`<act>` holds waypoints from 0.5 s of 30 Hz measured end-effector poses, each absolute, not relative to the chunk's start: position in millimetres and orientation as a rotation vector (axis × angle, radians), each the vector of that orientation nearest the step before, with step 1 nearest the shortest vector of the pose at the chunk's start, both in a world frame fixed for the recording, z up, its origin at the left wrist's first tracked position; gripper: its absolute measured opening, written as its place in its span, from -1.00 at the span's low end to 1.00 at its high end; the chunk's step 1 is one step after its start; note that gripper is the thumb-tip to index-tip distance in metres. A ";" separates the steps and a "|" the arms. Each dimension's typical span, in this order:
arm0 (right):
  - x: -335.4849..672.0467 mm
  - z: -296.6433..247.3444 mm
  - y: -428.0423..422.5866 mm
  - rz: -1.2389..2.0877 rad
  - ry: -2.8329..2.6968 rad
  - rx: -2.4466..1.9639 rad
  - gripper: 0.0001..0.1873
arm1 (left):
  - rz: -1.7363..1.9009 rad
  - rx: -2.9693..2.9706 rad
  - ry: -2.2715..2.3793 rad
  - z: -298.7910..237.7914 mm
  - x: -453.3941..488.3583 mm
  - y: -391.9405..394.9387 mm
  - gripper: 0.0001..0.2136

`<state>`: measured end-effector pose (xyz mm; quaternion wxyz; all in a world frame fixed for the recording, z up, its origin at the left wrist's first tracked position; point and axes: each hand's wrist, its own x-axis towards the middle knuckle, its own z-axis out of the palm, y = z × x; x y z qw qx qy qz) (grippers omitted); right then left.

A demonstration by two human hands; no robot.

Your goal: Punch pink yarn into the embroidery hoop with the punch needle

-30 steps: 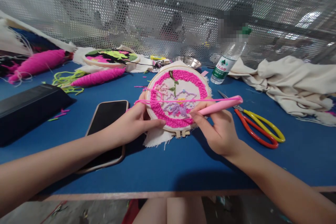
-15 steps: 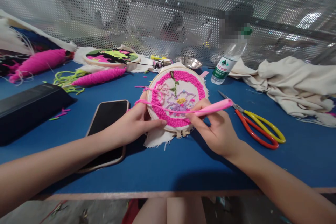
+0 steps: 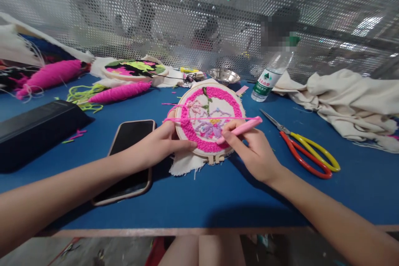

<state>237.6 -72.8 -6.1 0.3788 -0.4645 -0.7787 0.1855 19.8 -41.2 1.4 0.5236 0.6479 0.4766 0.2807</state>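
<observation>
My left hand [image 3: 168, 141] grips the left edge of a round embroidery hoop [image 3: 177, 126], thumb on the front rim and fingers behind. White cloth is stretched in the hoop, with a looped magenta border [image 3: 188, 133] around purple and yellow flower stitching [image 3: 215, 122]. In my right hand [image 3: 252, 145] is a pink punch needle [image 3: 246, 127], its tip end down at the border's lower right. Magenta yarn [image 3: 224, 119] runs from the tool's upper end across the hoop to my left hand. The needle tip itself is hidden.
A phone [image 3: 131, 137] lies under my left forearm, beside a dark case [image 3: 37, 133]. To the right are scissors [image 3: 289, 133], a water bottle [image 3: 271, 77] and bunched cream cloth [image 3: 346, 95]. Behind stand a metal bowl [image 3: 223, 75], a second hoop [image 3: 134, 68] and yarn bundles [image 3: 121, 92].
My right hand has shifted slightly left, bringing the punch needle's lower end down to the border. The yarn now stretches straight to the tool's upper end. My left hand keeps its hold.
</observation>
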 end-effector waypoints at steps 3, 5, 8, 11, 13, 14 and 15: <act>238.1 -3.5 -75.0 0.375 -1.930 -1.135 -0.76 | 0.691 1.538 1.158 2.3 18.5 -40.6 -0.83; 238.8 -2.7 -76.2 0.285 -1.924 -1.118 -0.78 | 0.738 1.546 1.204 0.9 17.4 -40.5 -0.81; 239.2 -2.6 -77.2 0.197 -1.951 -1.094 -0.80 | 0.764 1.580 1.244 -1.5 15.9 -40.7 -0.80; 239.2 -2.4 -77.1 0.133 -1.979 -1.061 -0.80 | 0.746 1.610 1.249 -3.1 14.6 -40.4 -0.80; 239.4 -1.8 -76.9 0.099 -1.982 -1.041 -0.81 | 0.738 1.611 1.251 -3.7 14.2 -39.8 -0.80; 239.7 -1.4 -76.8 0.082 -1.978 -1.033 -0.81 | 0.733 1.606 1.253 -3.9 14.1 -39.5 -0.80; 240.0 -0.9 -76.9 0.068 -1.975 -1.029 -0.81 | 0.729 1.600 1.255 -4.0 14.2 -39.3 -0.80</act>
